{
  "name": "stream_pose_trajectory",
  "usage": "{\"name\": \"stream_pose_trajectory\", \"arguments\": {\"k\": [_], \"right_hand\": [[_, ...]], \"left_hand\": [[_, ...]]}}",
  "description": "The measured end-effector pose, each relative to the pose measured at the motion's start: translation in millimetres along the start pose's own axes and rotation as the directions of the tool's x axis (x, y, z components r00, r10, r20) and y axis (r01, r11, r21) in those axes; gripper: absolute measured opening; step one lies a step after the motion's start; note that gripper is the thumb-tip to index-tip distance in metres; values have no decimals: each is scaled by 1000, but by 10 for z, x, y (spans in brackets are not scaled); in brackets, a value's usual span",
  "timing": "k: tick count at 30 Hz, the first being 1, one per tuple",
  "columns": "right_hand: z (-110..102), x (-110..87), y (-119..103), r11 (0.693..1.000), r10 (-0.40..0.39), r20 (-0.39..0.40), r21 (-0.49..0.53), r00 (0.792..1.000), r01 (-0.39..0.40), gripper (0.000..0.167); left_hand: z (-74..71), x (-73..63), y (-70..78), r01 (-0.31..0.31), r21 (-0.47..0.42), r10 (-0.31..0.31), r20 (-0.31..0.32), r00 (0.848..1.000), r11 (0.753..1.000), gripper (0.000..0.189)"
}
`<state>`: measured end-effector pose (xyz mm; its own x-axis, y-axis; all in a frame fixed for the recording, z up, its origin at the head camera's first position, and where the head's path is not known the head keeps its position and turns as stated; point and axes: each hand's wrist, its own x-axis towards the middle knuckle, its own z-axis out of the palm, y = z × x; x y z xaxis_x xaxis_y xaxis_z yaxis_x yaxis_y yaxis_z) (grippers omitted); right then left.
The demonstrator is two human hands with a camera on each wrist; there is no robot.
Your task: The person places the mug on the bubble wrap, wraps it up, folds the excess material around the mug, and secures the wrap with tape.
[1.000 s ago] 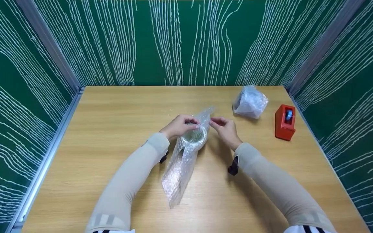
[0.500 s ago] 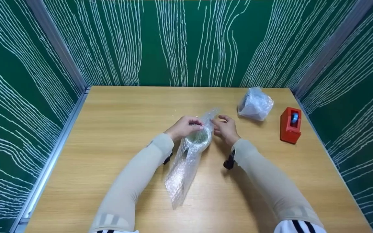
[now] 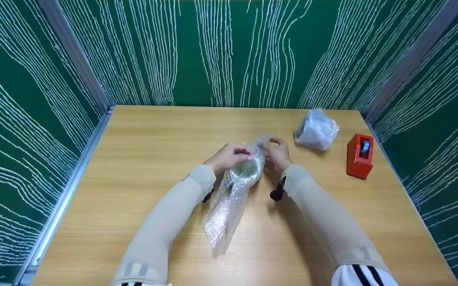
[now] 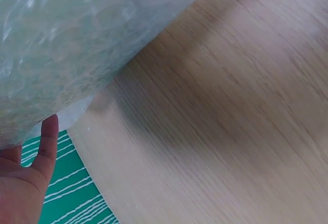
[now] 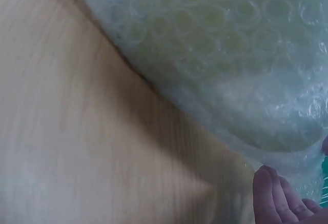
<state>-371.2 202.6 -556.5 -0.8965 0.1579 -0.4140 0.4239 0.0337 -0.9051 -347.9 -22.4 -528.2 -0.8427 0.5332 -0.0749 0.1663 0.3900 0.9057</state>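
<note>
A round, clear glass-like vessel [image 3: 245,167] lies in a sheet of bubble wrap [image 3: 223,222] mid-table; its exact kind cannot be told through the wrap. One long tail of the wrap runs toward the person, and a shorter end points away. My left hand [image 3: 231,156] pinches the wrap at the vessel's far left rim. On the other side, my right hand [image 3: 277,155] touches the wrap near its far end, thumb and fingers spread. Large bubble wrap [image 4: 77,39] fills the upper left of the left wrist view. In the right wrist view, extended fingers [image 5: 266,196] lie against the wrap's edge.
A second bundle [image 3: 317,130] in bubble wrap sits at the back right of the wooden table [image 3: 133,159]. Beside it, near the right edge, stands a red tape dispenser [image 3: 360,155] with a blue roll. Green, white-streaked walls [image 3: 189,51] enclose the back and sides.
My right thumb and fingers have spread apart and moved slightly farther along the wrap's far end. The left hand stays at the rim. The whole view has shifted a little.
</note>
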Motion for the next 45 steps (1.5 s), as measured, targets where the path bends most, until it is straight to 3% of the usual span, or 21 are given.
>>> {"name": "stream_pose_trajectory", "arguments": {"k": [7, 11, 14, 19, 22, 25, 28, 32, 37, 41, 45], "right_hand": [[33, 25, -24, 1000, -23, -44, -6, 999, 23, 67], [39, -8, -7, 996, -80, -51, 29, 995, 81, 68], [15, -33, -7, 995, -95, -12, 34, 995, 96, 68], [-21, -63, -45, 998, -35, 117, 62, 992, 28, 61], [-18, -102, -58, 996, -19, 157, 93, 987, 5, 50], [-10, -141, -49, 992, -64, 172, 117, 983, 44, 27], [6, -175, -21, 978, -147, 196, 175, 969, 113, 2], [25, -212, 23, 939, -243, 223, 297, 944, 171, 22], [38, -251, 57, 904, -320, 237, 367, 917, 220, 29], [33, -271, 65, 897, -370, 265, 350, 890, 269, 30], [10, -300, 51, 904, -402, 296, 280, 866, 324, 27]], "left_hand": [[21, 16, 2, -10, 11, 10, 3, 1000, 1000, 16], [33, 16, 10, -66, 24, 66, 8, 998, 998, 19], [36, 14, 16, -87, 24, 87, 11, 996, 996, 21], [24, 10, 5, -74, 34, 74, 1, 997, 997, 21], [18, 12, -8, -76, 37, 76, -9, 997, 996, 21], [15, 8, -24, -69, 31, 69, -24, 997, 997, 21], [17, 10, -41, -72, 29, 73, -39, 997, 997, 20], [25, 13, -53, -85, 32, 87, -57, 995, 996, 19], [45, -2, -53, -76, 26, 79, -98, 992, 997, 17], [67, -5, -51, -76, 27, 79, -151, 985, 997, 20], [83, -6, -56, -64, 10, 64, -198, 978, 998, 43]]}}
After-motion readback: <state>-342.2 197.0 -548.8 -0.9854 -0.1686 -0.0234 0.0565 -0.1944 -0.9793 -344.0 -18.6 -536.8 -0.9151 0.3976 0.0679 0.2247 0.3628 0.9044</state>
